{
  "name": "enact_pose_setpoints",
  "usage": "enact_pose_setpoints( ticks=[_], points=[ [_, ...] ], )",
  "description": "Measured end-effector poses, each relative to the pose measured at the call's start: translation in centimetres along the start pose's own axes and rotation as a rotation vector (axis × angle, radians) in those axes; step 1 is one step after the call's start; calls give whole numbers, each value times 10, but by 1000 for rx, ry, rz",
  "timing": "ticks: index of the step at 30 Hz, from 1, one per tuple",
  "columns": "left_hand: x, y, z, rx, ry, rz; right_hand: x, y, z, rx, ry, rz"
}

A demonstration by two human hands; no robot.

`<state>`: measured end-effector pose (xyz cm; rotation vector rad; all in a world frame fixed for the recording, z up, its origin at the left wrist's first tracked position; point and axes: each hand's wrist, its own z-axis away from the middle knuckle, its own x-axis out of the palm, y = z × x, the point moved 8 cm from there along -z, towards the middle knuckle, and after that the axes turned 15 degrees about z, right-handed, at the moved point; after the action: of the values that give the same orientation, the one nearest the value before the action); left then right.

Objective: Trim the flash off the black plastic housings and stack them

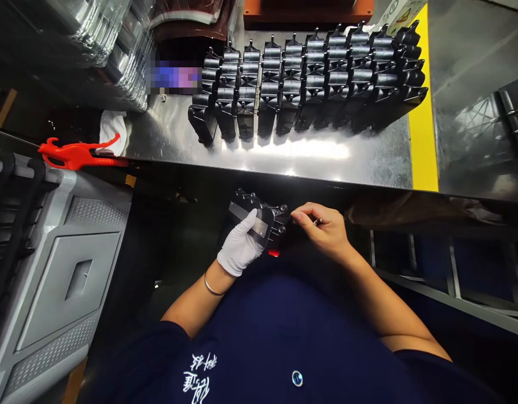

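My left hand (pixel 241 244), in a white glove, is wrapped round a black plastic part (pixel 262 216) with a metal strip across it, held just below the table's front edge. My bare right hand (pixel 324 230) is pinched at the part's right side, with a small metal piece (pixel 317 222) showing between its fingers. A small red bit (pixel 274 253) shows under the part. Rows of several identical black parts (pixel 309 78) stand on the shiny metal table (pixel 284 157) in front of me.
A grey plastic crate (pixel 52 269) stands at my left, with a red tool (pixel 77 154) and a white cloth (pixel 112 128) above it. Clear plastic trays (pixel 99 45) are stacked at the far left. A yellow strip (pixel 422 134) edges the table's right side.
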<state>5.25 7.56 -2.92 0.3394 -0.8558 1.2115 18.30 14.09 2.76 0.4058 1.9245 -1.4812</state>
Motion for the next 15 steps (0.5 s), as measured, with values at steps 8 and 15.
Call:
enact_pose_setpoints(
  ticks=[8,15],
  points=[
    [-10,23,8,130,-107,-316,-8,-28,3,-293,-129,235],
    [2,16,14,93,-256,-530,3,-68,14,-627,-288,162]
  ],
)
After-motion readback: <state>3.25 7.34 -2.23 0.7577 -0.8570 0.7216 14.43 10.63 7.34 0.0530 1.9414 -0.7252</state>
